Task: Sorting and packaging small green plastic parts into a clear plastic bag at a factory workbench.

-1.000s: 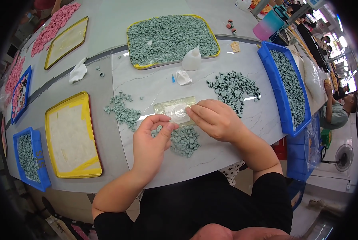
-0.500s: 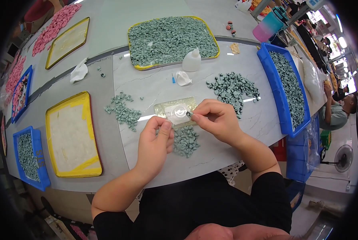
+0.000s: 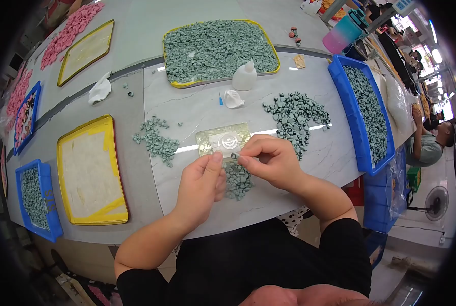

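Note:
My right hand [image 3: 270, 160] pinches a small grey-green and black piece [image 3: 234, 156] between thumb and fingertips. Close by on its left, my left hand [image 3: 201, 182] has thumb and forefinger pressed together; whatever is between them is too small to make out. Both hands are above the near edge of a flat, clear-yellowish block [image 3: 205, 138] with a round clear dish [image 3: 228, 141] on it. Just below the fingers lies a small heap of grey-green pieces [image 3: 239, 182]. Another green heap [image 3: 159, 140] is on the left, and a heap of green-and-black pieces [image 3: 297, 117] on the right.
A white squeeze bottle [image 3: 244, 77], a white round object [image 3: 233, 99] and a blue dispensing tip [image 3: 221, 100] stand beyond the block. Behind is a yellow-rimmed tray [image 3: 173, 81] of green pieces. Blue bins [image 3: 344, 115] flank the table; a yellow-edged tray [image 3: 90, 173] lies left.
My right hand has drawn slightly left and nearer to me with the small piece, closer to my left fingertips. My left hand has shifted slightly right.

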A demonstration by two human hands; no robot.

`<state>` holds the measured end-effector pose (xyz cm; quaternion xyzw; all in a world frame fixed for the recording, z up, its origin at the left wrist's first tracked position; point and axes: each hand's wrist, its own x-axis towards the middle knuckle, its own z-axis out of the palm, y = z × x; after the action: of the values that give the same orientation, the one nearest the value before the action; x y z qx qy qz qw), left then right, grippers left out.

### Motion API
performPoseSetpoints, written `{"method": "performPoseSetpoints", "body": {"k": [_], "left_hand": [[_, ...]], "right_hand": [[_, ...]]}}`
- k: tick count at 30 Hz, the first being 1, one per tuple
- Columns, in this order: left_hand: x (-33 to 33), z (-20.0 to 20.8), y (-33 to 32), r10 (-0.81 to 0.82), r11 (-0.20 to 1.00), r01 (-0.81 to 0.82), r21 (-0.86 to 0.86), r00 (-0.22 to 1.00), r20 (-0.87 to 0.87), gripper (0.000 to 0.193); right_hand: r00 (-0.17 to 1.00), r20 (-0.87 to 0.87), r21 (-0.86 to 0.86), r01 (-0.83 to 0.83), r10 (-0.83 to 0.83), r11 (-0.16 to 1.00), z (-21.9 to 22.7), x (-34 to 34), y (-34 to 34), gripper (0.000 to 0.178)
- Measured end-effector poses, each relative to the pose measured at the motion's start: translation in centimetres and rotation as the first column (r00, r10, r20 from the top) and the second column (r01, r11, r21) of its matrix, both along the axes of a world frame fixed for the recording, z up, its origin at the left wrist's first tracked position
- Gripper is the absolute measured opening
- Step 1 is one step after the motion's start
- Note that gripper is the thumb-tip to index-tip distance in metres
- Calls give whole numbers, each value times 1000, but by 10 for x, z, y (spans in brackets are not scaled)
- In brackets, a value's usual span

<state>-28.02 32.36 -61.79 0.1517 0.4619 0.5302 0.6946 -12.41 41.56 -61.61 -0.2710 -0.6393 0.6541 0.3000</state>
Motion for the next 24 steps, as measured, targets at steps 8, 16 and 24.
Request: {"method": "performPoseSetpoints", "body": {"k": [8,16,24], "left_hand": [[-1,-5,3,197,979,-197,57,980,10,24],[-3,-9,1,196,979,-198,57,980,38,16],[-4,-8,-3,215,975,-214,59,977,-3,12]], "right_hand": [[972,166,925,-96,-164,367,-8,4,23,29],[956,214,977,-207,-203,58,-4,2,21,24],[955,207,978,-209,-212,14,-6,-4,15,18]]}}
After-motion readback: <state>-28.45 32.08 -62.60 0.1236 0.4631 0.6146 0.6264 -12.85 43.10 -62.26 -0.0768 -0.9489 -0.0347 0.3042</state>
